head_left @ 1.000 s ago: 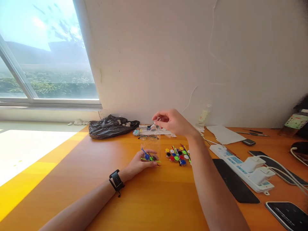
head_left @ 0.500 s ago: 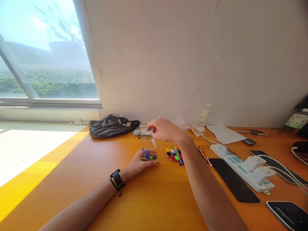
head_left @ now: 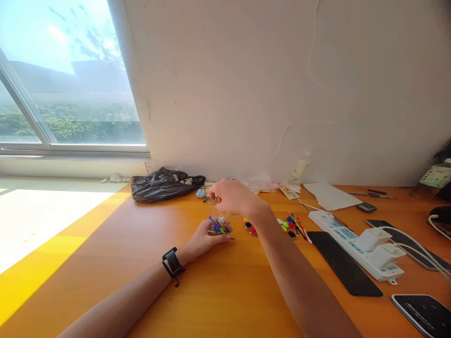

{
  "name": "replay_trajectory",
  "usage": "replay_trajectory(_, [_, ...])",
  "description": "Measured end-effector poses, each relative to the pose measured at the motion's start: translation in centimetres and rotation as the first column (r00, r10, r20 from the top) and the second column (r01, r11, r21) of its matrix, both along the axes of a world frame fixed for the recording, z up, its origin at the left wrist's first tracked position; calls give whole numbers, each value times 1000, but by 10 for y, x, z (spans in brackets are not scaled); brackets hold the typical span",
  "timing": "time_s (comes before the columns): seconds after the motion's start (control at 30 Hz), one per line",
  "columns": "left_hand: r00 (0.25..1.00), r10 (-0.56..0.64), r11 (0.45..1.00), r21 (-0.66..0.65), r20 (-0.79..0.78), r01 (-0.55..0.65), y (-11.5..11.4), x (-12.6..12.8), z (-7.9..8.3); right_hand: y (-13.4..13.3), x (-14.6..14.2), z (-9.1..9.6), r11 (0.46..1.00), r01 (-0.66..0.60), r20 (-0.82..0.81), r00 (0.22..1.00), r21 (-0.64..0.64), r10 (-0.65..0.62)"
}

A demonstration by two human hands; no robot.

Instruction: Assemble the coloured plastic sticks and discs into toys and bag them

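Note:
My left hand rests on the wooden table, its fingers curled round what looks like a see-through container with small coloured plastic pieces in it. Blue, green, white and orange-red bits show there, and a blue stick pokes out at the top. Above this bundle hovers my right hand, palm down. Its index finger and thumb are bent with a gap between them, and I see nothing held there; the other fingers are hidden. Coloured discs lie right of my left hand, partly behind my right forearm. Coloured sticks lie beyond it.
A black plastic bag lies at the back by the wall, near a small round tin and glasses. On the right are a white power strip with chargers, a black phone, and paper.
A small white piece that hung in the air below my right hand is now among the pieces at my left hand. My right hand has shifted slightly left and down; my left hand stays put.

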State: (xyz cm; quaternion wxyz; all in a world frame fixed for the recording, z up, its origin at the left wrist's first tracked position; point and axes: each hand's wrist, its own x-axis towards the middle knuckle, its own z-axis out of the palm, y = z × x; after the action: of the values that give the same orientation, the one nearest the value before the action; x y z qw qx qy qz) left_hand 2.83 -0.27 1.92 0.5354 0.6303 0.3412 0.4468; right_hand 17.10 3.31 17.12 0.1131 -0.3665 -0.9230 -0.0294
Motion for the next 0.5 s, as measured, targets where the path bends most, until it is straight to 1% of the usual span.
replay_trajectory(0.07, [1000,-11,1000,-15,1,11,0,0,-1,-3,1,5,999,27,-66,997,30,-25])
replay_trajectory(0.13, [1000,-14,999,-30,10,15,3,0,-5,-4,3,9,995,68,-166,985,71,-56])
replay_trajectory(0.2, [1000,-8,999,-40,21,9,6,-1,-11,2,6,9,994,78,-282,958,81,-52])
replay_trajectory(0.23, [1000,-11,999,-46,24,12,7,-2,-14,8,9,7,996,63,-346,937,65,-37])
replay_trajectory(0.27, [999,-29,998,-55,29,31,7,-3,-16,16,13,4,999,36,-411,912,31,-20])
replay_trajectory(0.33, [991,-125,988,-83,46,129,5,-4,-16,38,21,-7,991,-80,-532,847,-106,11])
replay_trajectory(0.4, [957,-285,949,-122,60,290,-2,-3,-11,61,28,-22,937,-203,-608,794,-283,-12])
replay_trajectory(0.43, [927,-370,917,-141,53,374,-6,-3,-7,72,29,-30,908,-225,-608,793,-353,-40])
replay_trajectory(0.5, [848,-530,835,-168,4,523,-14,0,-1,86,28,-47,845,-244,-529,847,-476,-53])
